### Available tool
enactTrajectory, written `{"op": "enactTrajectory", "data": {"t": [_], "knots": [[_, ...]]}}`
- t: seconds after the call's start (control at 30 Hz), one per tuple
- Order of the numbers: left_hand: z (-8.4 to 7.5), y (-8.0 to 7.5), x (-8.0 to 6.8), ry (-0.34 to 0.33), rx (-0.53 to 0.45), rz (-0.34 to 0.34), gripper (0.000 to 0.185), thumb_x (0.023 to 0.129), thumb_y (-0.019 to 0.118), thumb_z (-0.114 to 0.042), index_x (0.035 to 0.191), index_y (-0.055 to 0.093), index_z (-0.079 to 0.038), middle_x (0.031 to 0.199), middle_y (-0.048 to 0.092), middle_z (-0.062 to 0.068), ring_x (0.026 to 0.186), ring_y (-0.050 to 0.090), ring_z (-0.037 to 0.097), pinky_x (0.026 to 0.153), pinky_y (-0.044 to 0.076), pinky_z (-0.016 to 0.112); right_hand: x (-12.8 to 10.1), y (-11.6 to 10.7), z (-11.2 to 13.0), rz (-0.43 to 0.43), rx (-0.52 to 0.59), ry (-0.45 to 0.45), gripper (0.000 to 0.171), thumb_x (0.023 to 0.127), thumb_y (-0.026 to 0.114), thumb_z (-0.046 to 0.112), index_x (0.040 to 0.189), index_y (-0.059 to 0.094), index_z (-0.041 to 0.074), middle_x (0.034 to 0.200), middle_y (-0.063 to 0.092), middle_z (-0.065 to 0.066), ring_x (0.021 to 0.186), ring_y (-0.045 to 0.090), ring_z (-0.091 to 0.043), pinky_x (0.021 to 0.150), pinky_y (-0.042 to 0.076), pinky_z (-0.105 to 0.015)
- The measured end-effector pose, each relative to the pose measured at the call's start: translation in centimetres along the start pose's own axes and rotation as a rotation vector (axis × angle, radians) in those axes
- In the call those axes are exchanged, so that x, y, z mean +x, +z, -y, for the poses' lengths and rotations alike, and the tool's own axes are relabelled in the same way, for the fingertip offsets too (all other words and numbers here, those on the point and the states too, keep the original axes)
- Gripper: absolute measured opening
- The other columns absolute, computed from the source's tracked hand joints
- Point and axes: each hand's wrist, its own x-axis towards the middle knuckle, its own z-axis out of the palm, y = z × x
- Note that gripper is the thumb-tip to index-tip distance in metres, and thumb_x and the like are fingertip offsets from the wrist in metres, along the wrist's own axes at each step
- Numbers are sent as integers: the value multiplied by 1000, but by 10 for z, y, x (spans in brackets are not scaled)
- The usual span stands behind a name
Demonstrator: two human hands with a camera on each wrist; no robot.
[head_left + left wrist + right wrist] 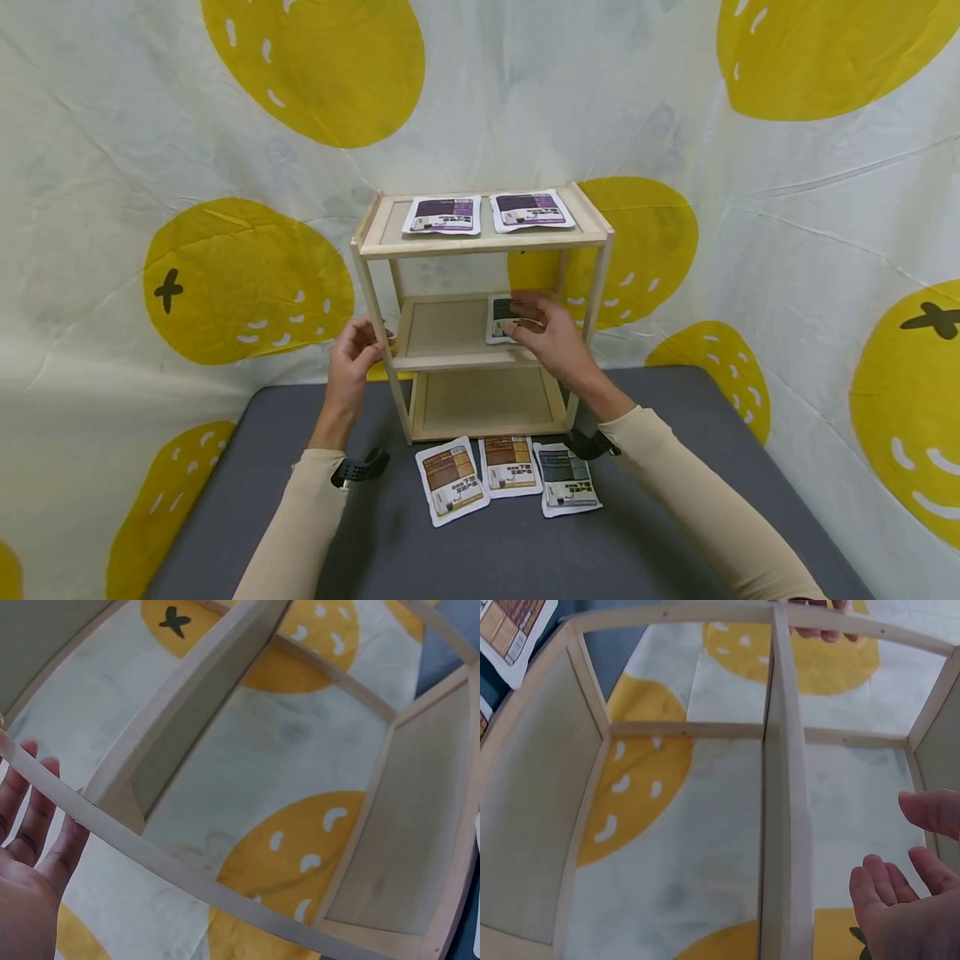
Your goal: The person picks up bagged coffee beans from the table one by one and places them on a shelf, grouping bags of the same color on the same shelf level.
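Note:
A light wooden three-tier rack (480,246) stands in front of me. On the right half of its middle shelf (446,329) lies a dark green and white packet (498,317), partly hidden by my right hand (553,337). That hand hovers over the packet with thumb and fingers apart; in the right wrist view nothing shows between the fingers of the right hand (907,900). My left hand (352,358) is at the rack's front left post, at middle-shelf height. In the left wrist view, loosely extended fingers of the left hand (30,862) reach behind the post (157,859).
Two purple and white packets, one left (442,215) and one right (531,210), lie on the top shelf. On the grey table (480,558) before the rack are two brown packets (452,482) and a dark teal packet (566,479). A fruit-patterned cloth (480,100) hangs behind.

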Motion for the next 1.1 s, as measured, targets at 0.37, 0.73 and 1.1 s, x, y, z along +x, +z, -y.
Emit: {"op": "enactTrajectory", "data": {"t": [0.37, 0.73, 1.1], "knots": [[1, 2, 2, 15, -28, 19, 30, 99, 54, -1, 126, 51, 12, 108, 57, 29, 97, 59, 40, 82, 56, 30, -17, 3, 7, 83, 65, 48, 42, 96, 68, 6, 137, 58, 2, 136, 58, -27, 120, 62, -42, 89, 57, -29], [0, 3, 2, -20, -20, 7, 25, 100, 49, -2, 120, 52, 11, 107, 55, 33, 95, 62, 34, 85, 56, 34, -33, -6, 1, 259, 3, 16, 37, 97, 68, 9, 132, 61, -2, 121, 68, -21, 99, 71, -29, 85, 57, -28], [0, 2, 0, -43, 1, -6, 24, 100, 48, -3, 121, 54, 8, 104, 62, 16, 95, 63, 33, 87, 56, 35, -48, -12, -16, 500, 66, -33, 32, 97, 65, 0, 128, 61, -3, 113, 70, -19, 100, 70, -35, 88, 59, -33]]}}
